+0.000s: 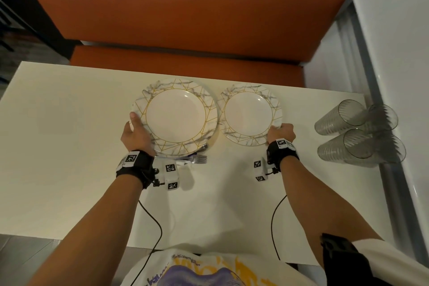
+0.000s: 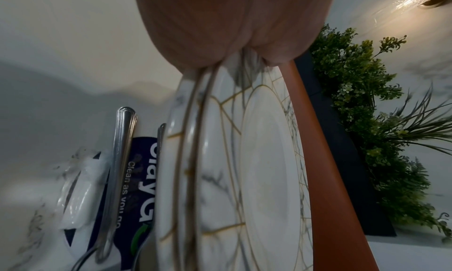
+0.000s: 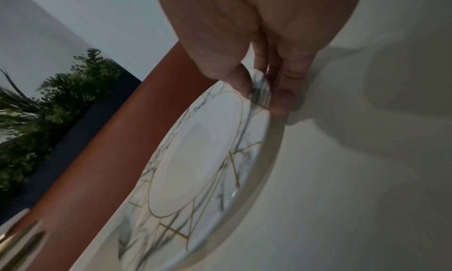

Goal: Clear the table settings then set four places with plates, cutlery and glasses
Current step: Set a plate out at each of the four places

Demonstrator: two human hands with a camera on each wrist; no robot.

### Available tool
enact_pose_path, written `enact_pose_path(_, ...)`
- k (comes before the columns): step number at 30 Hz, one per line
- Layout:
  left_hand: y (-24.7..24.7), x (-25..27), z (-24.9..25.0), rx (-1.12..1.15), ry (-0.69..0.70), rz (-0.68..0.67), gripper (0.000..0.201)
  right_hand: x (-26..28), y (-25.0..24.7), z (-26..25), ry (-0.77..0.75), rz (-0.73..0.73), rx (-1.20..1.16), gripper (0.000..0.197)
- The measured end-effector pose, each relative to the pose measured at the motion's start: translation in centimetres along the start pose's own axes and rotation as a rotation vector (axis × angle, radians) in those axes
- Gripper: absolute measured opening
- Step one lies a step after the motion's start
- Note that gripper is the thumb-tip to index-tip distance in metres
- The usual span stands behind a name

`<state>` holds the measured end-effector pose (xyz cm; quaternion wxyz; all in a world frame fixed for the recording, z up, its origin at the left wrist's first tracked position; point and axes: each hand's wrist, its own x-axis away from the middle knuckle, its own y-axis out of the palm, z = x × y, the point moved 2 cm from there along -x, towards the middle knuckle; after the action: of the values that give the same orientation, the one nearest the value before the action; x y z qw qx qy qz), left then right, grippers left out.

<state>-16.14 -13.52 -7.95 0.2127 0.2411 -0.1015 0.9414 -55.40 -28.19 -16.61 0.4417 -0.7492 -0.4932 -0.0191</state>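
Both forearms reach out from the person's printed T-shirt (image 1: 204,269) over the white tabletop (image 1: 69,146). Furthest left of the things in play, the left hand (image 1: 134,133) grips the near-left rim of a stack of plates (image 1: 176,116), thumb on top and fingers underneath; the left wrist view shows at least two marbled, gold-lined rims pinched together. Beneath the stack's near edge lie forks (image 1: 198,159) and a blue packet (image 2: 144,178), with a clear wrapper (image 2: 80,188) beside them. Just right of the stack, edges nearly touching, the right hand (image 1: 282,133) pinches the near-right rim of a single plate (image 1: 250,115), thumb above and fingertips below; it looks tilted, one side raised off the tabletop. Well apart at the far right edge, four ribbed clear tumblers (image 1: 357,132) lie on their sides. Judged from this, the risks are plain: the stacked plates could slide off one another if the left grip tips, the two rims could knock together, and a rightward swing of the single plate could send the tumblers rolling off the edge.
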Motion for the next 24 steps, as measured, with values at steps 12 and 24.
enact_pose_path(12, -0.5, 3.0, -1.0, -0.134, -0.102, -0.153, 0.114, 12.4, -0.3, -7.8, -0.658, -0.309, 0.117, 0.043)
enact_pose_path(24, -1.3, 6.0, -2.5, -0.198, -0.143, -0.276, 0.084, 15.3, -0.1, -8.2, -0.635, -0.369, 0.330, 0.067)
